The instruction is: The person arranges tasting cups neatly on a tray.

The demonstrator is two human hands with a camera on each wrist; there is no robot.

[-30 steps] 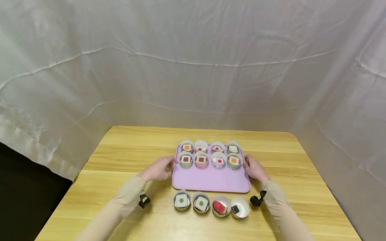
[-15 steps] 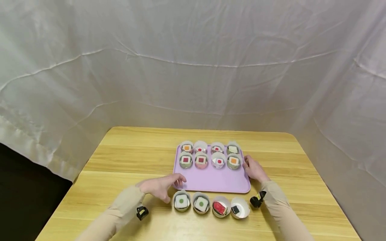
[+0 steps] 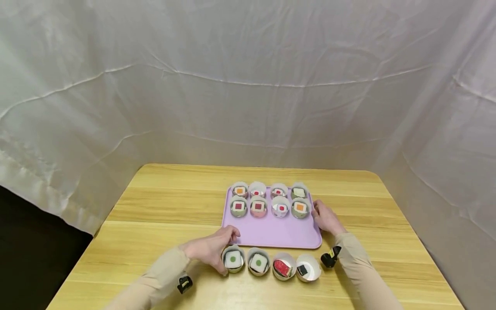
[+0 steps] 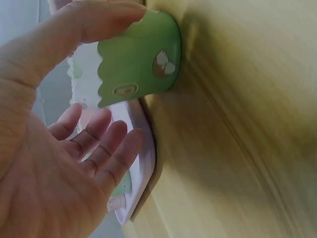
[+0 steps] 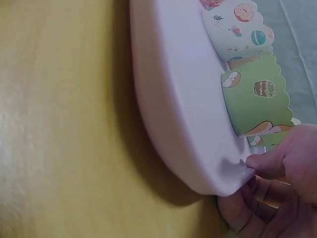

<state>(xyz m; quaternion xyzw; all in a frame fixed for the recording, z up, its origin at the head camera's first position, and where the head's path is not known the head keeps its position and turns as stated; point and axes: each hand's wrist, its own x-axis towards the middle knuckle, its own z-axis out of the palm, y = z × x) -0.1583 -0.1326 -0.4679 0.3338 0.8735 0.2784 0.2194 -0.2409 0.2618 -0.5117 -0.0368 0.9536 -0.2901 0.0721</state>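
A green paper baking cup (image 4: 141, 59) with a scalloped rim stands at the left end of the near row. Inside it lies a white square piece (image 3: 233, 259) with a green dot. My left hand (image 3: 211, 251) is around the cup's left side, thumb along its near side. The other fingers are spread and loosely bent, apart from the cup in the left wrist view. On the right, my right hand (image 3: 327, 217) grips the edge of a lilac tray (image 3: 277, 233), thumb on top of the rim and fingers underneath.
Two rows of filled cups (image 3: 258, 208) stand on the tray's far half. Beside the green cup, three more cups (image 3: 258, 268) stand along the tray's near edge, on the wooden table (image 3: 162, 193). Pale curtains (image 3: 248, 112) hang behind and at the sides.
My left hand has left the tray's left edge and come nearer, down to the leftmost cup of the near row. My right hand has stayed on the tray's right edge.
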